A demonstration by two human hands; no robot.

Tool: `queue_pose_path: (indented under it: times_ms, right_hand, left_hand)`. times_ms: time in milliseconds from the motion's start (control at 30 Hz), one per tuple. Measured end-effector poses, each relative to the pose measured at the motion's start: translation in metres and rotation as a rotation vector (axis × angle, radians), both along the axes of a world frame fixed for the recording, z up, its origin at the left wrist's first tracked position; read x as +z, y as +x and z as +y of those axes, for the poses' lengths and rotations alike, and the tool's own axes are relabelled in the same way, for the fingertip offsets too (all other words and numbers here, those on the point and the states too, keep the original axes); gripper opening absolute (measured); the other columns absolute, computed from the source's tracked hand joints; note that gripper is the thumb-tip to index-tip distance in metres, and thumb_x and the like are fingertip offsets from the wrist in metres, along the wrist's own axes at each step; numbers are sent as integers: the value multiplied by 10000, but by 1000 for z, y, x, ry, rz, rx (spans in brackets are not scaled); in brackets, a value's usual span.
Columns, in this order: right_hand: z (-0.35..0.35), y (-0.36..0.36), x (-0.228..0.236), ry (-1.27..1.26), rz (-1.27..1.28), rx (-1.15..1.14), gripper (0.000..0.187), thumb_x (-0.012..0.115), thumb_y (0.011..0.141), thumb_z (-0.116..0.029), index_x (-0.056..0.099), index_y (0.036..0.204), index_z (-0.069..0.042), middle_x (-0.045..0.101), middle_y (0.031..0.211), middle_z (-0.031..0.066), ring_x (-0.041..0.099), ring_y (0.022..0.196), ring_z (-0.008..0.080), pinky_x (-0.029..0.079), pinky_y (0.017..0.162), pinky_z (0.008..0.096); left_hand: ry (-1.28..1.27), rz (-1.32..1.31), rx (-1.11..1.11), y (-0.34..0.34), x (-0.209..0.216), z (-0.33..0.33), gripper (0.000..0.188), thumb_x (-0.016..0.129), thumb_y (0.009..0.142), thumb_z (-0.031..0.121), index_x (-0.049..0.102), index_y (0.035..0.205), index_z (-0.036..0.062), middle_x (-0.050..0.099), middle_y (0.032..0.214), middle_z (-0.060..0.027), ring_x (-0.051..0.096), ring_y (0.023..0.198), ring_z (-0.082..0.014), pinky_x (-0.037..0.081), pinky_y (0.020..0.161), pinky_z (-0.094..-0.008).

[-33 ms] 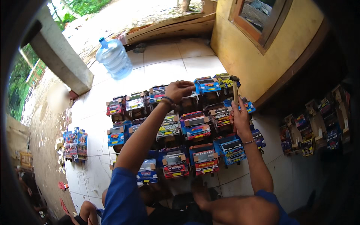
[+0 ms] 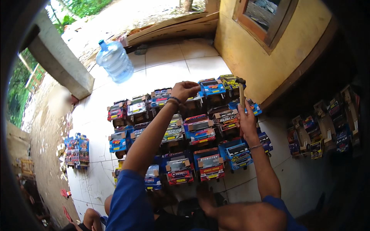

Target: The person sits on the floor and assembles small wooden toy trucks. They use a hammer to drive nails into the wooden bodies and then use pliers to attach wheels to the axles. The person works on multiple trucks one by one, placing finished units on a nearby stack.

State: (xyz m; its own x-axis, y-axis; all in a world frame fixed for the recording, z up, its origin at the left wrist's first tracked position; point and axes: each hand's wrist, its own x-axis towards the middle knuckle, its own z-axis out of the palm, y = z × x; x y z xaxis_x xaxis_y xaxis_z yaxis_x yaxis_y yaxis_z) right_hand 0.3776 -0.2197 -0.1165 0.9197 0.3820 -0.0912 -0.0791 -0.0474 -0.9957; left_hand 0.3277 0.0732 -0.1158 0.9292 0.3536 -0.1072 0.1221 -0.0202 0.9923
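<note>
My right hand (image 2: 247,122) grips a dark-headed, wooden-handled hammer (image 2: 241,94) low, likely to free its head; my left hand (image 2: 184,91), fingers narrowed, hovers beside a far-row blue boxy toy truck (image 2: 213,87); whether it's holding anything, I can't tell.

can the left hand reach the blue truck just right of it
Likely yes: the left hand is right beside the blue truck, nothing visible stands between them, and the hammer is off to the truck's right.

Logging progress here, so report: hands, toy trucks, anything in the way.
Left hand at the farthest row of toy trucks, hold unclear. Right hand gripping a hammer by its handle. Trucks in rows on tiled floor; left arm hides some.
</note>
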Motion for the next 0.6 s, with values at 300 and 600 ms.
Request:
queue_pose_path:
  times_ms: [300, 600]
  right_hand:
    - [-19, 10, 0, -31, 87, 53, 514, 557, 1036, -261, 400, 1507, -126, 414, 648, -76, 410, 536, 2, 348, 429, 188]
    - [-12, 18, -5, -27, 134, 96, 521, 559, 1034, -242, 396, 1515, -123, 423, 685, -79, 401, 557, -2, 319, 439, 188]
  left_hand:
    - [135, 246, 177, 110, -53, 6, 212, 801, 840, 213, 784, 951, 33, 763, 859, -71, 706, 699, -126, 582, 655, -262]
    - [448, 378, 42, 125, -61, 25, 256, 858, 769, 275, 805, 967, 122, 762, 815, -67, 691, 638, -140, 568, 663, -307]
